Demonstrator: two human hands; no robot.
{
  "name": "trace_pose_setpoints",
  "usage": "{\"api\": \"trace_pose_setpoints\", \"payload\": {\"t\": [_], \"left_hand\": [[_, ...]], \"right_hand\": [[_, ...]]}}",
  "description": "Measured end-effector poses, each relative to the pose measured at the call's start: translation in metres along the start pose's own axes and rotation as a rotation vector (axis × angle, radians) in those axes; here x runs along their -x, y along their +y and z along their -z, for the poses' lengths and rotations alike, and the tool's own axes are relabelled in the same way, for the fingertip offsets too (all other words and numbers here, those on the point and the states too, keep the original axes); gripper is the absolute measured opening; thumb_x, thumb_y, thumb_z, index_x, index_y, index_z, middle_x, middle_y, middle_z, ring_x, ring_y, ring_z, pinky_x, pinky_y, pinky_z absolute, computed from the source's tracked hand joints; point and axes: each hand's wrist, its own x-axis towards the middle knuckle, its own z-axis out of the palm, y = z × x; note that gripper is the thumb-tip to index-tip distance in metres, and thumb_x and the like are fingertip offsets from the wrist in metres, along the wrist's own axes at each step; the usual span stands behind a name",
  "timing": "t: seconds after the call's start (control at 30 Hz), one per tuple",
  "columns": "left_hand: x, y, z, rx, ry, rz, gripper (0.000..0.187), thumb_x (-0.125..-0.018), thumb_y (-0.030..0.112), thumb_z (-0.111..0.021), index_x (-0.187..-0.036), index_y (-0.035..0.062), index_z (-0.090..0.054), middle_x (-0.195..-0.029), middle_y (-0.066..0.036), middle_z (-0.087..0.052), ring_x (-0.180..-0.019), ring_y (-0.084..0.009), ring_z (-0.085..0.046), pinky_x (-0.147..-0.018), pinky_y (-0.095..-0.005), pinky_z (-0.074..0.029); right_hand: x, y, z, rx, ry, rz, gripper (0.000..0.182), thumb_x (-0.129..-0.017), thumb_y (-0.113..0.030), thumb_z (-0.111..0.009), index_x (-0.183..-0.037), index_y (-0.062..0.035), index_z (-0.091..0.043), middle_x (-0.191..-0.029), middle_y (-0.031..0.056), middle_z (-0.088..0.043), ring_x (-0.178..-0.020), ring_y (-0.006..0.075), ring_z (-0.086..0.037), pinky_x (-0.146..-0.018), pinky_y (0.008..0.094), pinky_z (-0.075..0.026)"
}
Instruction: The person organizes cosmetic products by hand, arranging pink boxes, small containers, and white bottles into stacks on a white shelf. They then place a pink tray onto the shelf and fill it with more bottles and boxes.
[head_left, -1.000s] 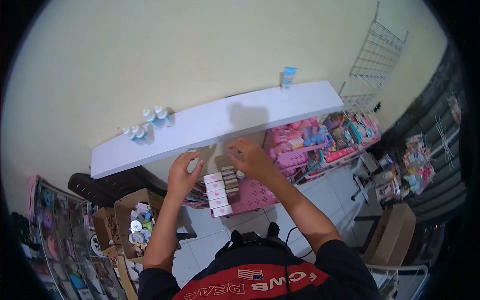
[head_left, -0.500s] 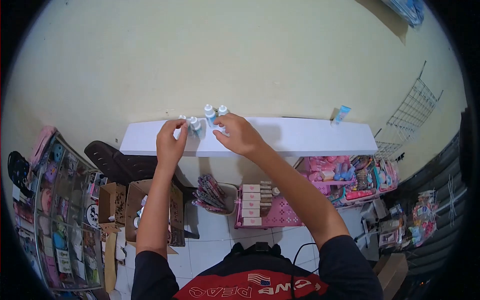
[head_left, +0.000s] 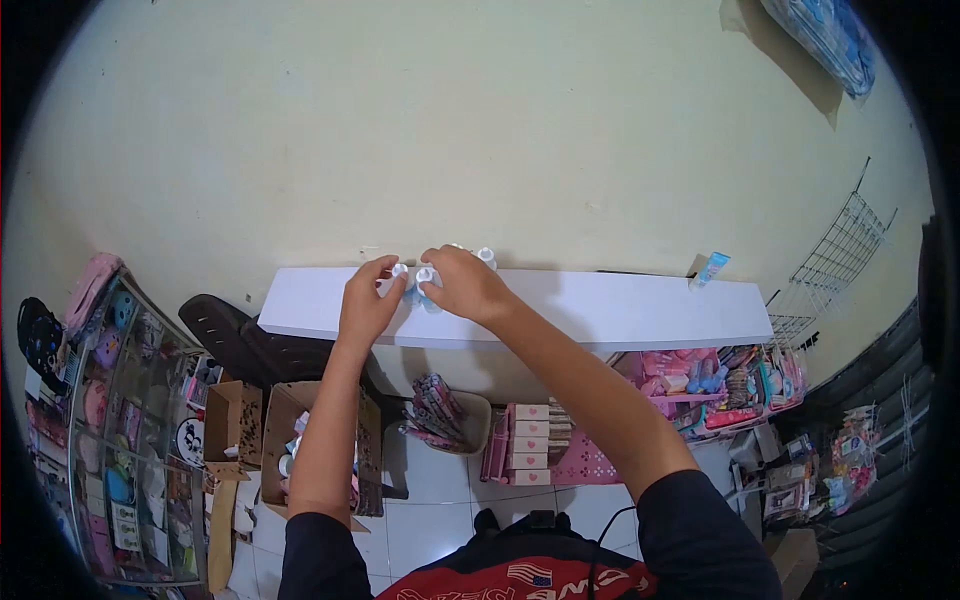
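Note:
Small white-capped dropper bottles with pale blue labels stand upright on a white wall shelf. My left hand curls its thumb and fingers about the leftmost bottle. Just right of that one, a second bottle sits between the thumb and fingers of my right hand. Behind the right hand shows the cap of another bottle, with one more cap partly hidden beside it. How firmly either hand grips is hard to see.
A light blue tube stands near the shelf's right end. Below are a dark chair, cardboard boxes, a bin of wrapped goods and a pink rack. A wire grid leans at right.
My right hand has shifted left, from the rear right bottles to the front left pair. My left hand stays by the leftmost bottle. The whole view has moved slightly.

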Motion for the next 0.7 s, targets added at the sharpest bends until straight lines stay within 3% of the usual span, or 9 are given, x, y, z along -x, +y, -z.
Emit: {"api": "trace_pose_setpoints", "payload": {"t": [0.33, 0.6, 0.67, 0.7], "left_hand": [[0.000, -0.004, -0.001, 0.035, -0.086, 0.006, 0.038, -0.090, 0.016, -0.079, -0.123, 0.0021, -0.070, -0.108, -0.014, -0.077, -0.100, -0.0252, -0.074, -0.086, -0.0381, -0.057], [0.015, 0.043, -0.007, 0.067, -0.106, -0.066, 0.037, -0.088, 0.015, -0.080, -0.122, 0.0032, -0.071, -0.106, -0.014, -0.076, -0.096, -0.0237, -0.072, -0.086, -0.0366, -0.056], [0.025, 0.063, -0.011, 0.080, -0.091, -0.144, 0.037, -0.089, 0.015, -0.080, -0.123, 0.0037, -0.071, -0.107, -0.014, -0.076, -0.097, -0.0238, -0.073, -0.087, -0.0370, -0.055], [0.032, 0.071, -0.014, 0.112, -0.110, -0.132, 0.037, -0.089, 0.017, -0.080, -0.123, 0.0041, -0.071, -0.108, -0.015, -0.076, -0.098, -0.0250, -0.072, -0.087, -0.0367, -0.055]], "right_hand": [[0.012, 0.003, -0.008, -0.129, -0.015, -0.076, 0.031, -0.086, -0.018, -0.075, -0.109, 0.0002, -0.065, -0.100, 0.0229, -0.071, -0.099, 0.0408, -0.069, -0.087, 0.0490, -0.054], [0.069, 0.005, 0.045, -0.253, 0.079, -0.098, 0.029, -0.086, -0.018, -0.075, -0.107, 0.0001, -0.068, -0.091, 0.0232, -0.070, -0.085, 0.0392, -0.070, -0.076, 0.0450, -0.054], [0.098, 0.005, 0.063, -0.276, 0.117, -0.113, 0.033, -0.086, -0.018, -0.078, -0.113, -0.0009, -0.069, -0.095, 0.0205, -0.072, -0.080, 0.0265, -0.072, -0.074, 0.0391, -0.056], [0.114, 0.001, 0.076, -0.244, 0.114, -0.143, 0.034, -0.086, -0.018, -0.078, -0.115, -0.0023, -0.070, -0.098, 0.0175, -0.074, -0.082, 0.0251, -0.072, -0.078, 0.0381, -0.057]]}}
